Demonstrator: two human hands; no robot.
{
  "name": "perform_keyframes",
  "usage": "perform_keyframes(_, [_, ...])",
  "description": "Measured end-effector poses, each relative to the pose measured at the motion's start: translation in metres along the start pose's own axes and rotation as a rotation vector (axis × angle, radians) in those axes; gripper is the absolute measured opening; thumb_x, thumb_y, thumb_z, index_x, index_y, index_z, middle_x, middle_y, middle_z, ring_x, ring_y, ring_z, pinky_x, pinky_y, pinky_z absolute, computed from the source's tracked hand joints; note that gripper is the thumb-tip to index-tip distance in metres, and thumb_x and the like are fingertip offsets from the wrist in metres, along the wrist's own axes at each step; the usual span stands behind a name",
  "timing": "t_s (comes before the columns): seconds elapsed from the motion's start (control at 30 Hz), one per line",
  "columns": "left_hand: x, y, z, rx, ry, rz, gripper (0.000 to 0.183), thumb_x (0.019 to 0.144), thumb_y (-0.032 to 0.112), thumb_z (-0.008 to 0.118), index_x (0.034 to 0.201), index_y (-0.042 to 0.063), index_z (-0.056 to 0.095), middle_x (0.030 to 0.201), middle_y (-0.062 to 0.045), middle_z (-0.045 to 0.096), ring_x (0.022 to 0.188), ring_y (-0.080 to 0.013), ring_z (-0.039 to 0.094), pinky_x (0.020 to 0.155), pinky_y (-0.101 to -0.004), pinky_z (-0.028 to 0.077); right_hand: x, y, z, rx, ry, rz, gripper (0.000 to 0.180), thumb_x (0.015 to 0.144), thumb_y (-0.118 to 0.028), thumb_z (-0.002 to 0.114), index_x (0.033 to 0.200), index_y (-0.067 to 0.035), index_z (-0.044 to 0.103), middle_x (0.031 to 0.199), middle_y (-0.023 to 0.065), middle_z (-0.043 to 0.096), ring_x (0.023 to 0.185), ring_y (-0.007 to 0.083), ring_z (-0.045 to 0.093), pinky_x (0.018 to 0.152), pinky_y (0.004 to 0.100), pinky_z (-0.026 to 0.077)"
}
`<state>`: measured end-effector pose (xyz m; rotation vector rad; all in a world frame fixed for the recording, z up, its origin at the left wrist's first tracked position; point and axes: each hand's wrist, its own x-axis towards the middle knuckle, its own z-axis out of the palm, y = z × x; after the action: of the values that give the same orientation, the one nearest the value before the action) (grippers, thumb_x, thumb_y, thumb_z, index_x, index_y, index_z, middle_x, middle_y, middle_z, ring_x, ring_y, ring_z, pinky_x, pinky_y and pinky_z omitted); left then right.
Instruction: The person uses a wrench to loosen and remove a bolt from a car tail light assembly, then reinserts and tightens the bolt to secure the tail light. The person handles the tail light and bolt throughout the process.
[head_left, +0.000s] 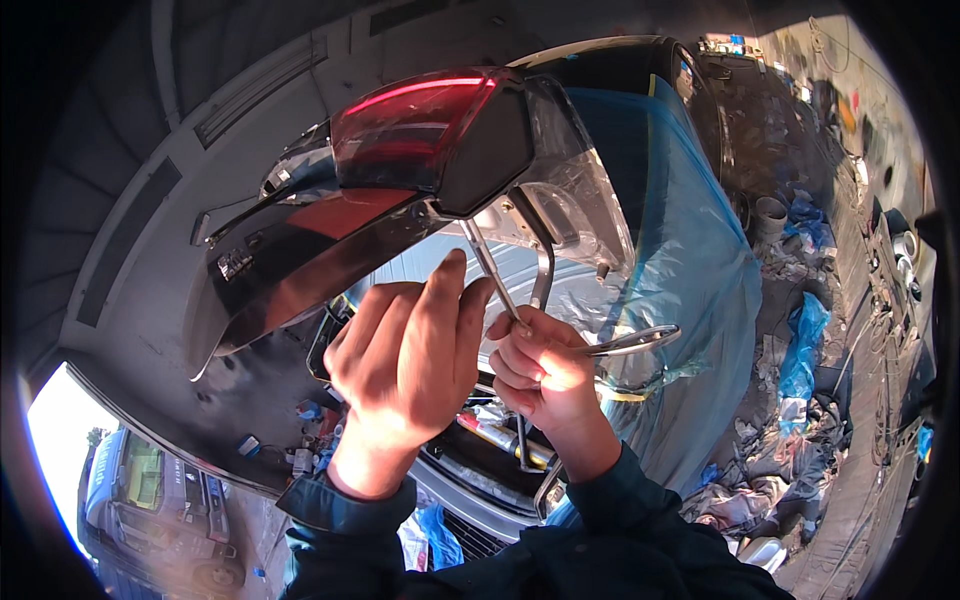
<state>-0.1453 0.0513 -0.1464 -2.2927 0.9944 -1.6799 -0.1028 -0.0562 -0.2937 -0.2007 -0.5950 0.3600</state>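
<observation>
In my right hand (547, 371) is a metal ratchet wrench (636, 342), its bright handle sticking out to the right past my fist. A slim extension bar (491, 266) rises from my fingers to the underside of the raised trunk lid (330, 259), just below the tail light (412, 124). The tip that meets the lid is hidden. Back towards me, my left hand (409, 356) is beside the bar, index finger and thumb apart and the other fingers loosely bent. Its thumb tip is close to the bar; contact cannot be told. Nothing shows in this hand.
Blue plastic film (690, 300) drapes the car's right side. A curved hinge arm (546, 262) stands behind the bar. A red and yellow cylinder (502, 439) lies in the trunk. Rubbish and a bucket (770, 214) line the right wall; a truck (161, 495) stands outside.
</observation>
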Motion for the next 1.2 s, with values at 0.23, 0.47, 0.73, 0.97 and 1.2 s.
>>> perform_keyframes(0.23, [0.064, 0.018, -0.022, 0.455, -0.258, 0.141, 0.078, 0.067, 0.024, 0.092, 0.136, -0.001, 0.064, 0.124, -0.013, 0.074, 0.105, -0.0293, 0.069, 0.094, -0.0430, 0.054, -0.004, -0.009, 0.000, -0.345, 0.046, -0.025, 0.029, 0.112, -0.022, 0.051, 0.118, 0.003, 0.065, 0.064, -0.0043, 0.042, 0.048, 0.0035, 0.035, 0.043, 0.0213, 0.034])
perform_keyframes(0.47, [0.089, 0.010, -0.020, 0.622, -0.555, 0.242, 0.086, 0.064, 0.020, 0.091, 0.142, -0.002, 0.060, 0.144, -0.015, 0.063, 0.126, -0.0313, 0.061, 0.108, -0.0443, 0.049, -0.001, -0.001, 0.005, -0.570, 0.076, -0.107, 0.034, 0.114, -0.029, 0.049, 0.116, -0.001, 0.068, 0.061, -0.0045, 0.044, 0.049, 0.0033, 0.042, 0.049, 0.0222, 0.038])
perform_keyframes(0.73, [0.077, -0.004, -0.003, 0.775, -0.547, 0.363, 0.085, 0.069, 0.020, 0.088, 0.145, -0.002, 0.057, 0.150, -0.017, 0.058, 0.129, -0.0322, 0.062, 0.101, -0.0368, 0.057, 0.002, 0.003, -0.001, -0.527, 0.117, -0.124, 0.037, 0.112, -0.034, 0.054, 0.105, -0.002, 0.071, 0.062, -0.0066, 0.048, 0.053, 0.0007, 0.041, 0.051, 0.0216, 0.032])
perform_keyframes(0.97, [0.074, -0.025, 0.014, 0.884, -0.241, 0.693, 0.055, 0.095, 0.043, 0.073, 0.119, -0.007, 0.073, 0.121, -0.018, 0.075, 0.093, -0.0286, 0.075, 0.075, -0.0315, 0.065, 0.004, 0.003, -0.001, -0.065, 0.029, -0.008, 0.037, 0.112, -0.030, 0.054, 0.098, 0.003, 0.064, 0.054, -0.0055, 0.037, 0.043, 0.0044, 0.032, 0.042, 0.0232, 0.029])
perform_keyframes(1.2, [0.076, -0.026, 0.012, 0.890, -0.275, 0.748, 0.055, 0.101, 0.045, 0.067, 0.120, -0.006, 0.072, 0.121, -0.020, 0.075, 0.090, -0.0292, 0.076, 0.073, -0.0319, 0.065, 0.024, 0.007, -0.027, 0.710, -0.266, 0.364, 0.035, 0.110, -0.026, 0.049, 0.099, 0.002, 0.066, 0.054, -0.0047, 0.033, 0.044, 0.0065, 0.028, 0.036, 0.0230, 0.025])
